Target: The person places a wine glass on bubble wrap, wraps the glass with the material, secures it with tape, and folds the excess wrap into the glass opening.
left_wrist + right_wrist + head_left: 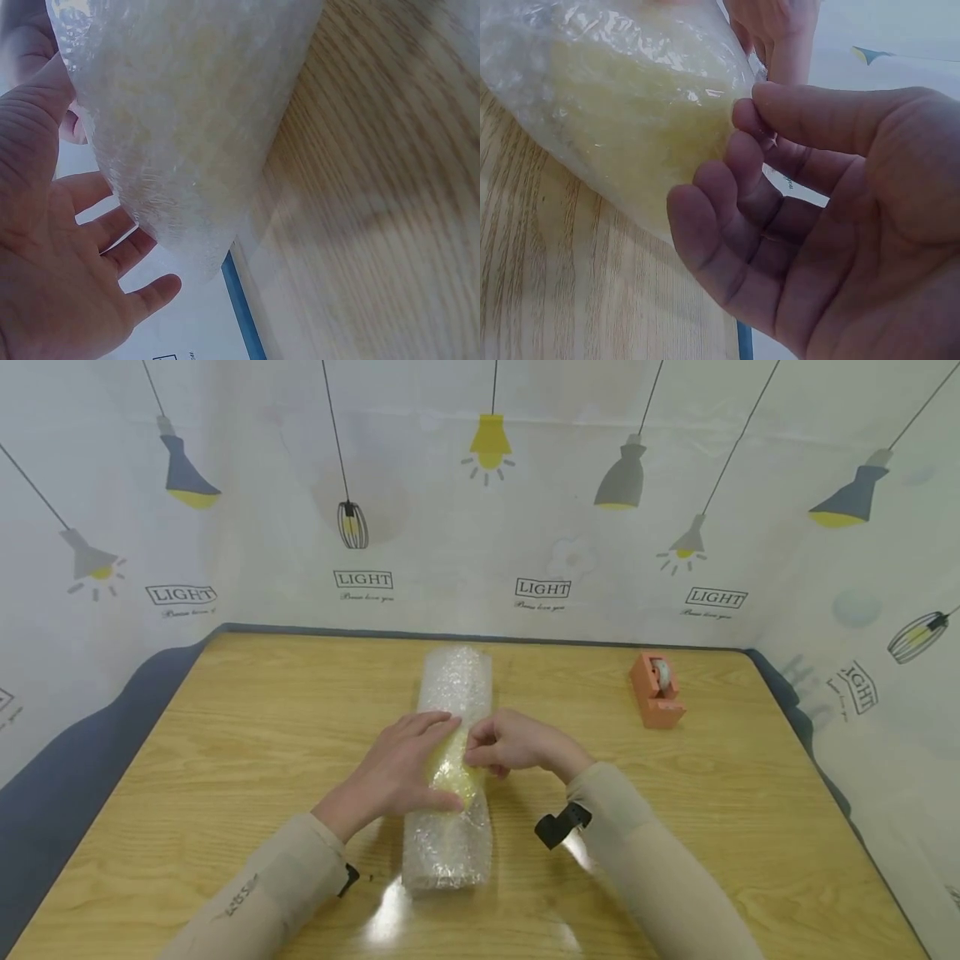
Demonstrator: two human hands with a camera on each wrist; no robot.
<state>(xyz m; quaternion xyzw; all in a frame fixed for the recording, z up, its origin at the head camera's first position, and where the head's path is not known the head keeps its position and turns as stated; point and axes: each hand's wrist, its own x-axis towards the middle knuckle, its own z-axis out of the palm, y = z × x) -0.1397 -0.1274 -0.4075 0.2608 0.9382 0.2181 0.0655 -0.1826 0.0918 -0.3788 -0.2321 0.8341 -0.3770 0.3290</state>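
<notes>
A long bundle of clear bubble wrap (448, 860) lies lengthwise on the wooden table, with something yellow (641, 124) showing through its middle. My left hand (397, 768) rests on the bundle from the left, thumb spread toward the near end. In the left wrist view its fingers (139, 251) are fairly straight along the wrap. From the right side, my right hand (521, 743) pinches at the bubble wrap near the yellow part, thumb and index fingertip together, other fingers curled. Whether a separate strip lies between those fingertips, I cannot tell.
An orange tape dispenser (656, 693) with a roll of tape stands at the back right of the wooden table (247, 718). Behind the table hangs a pale cloth (450, 543) printed with lamps.
</notes>
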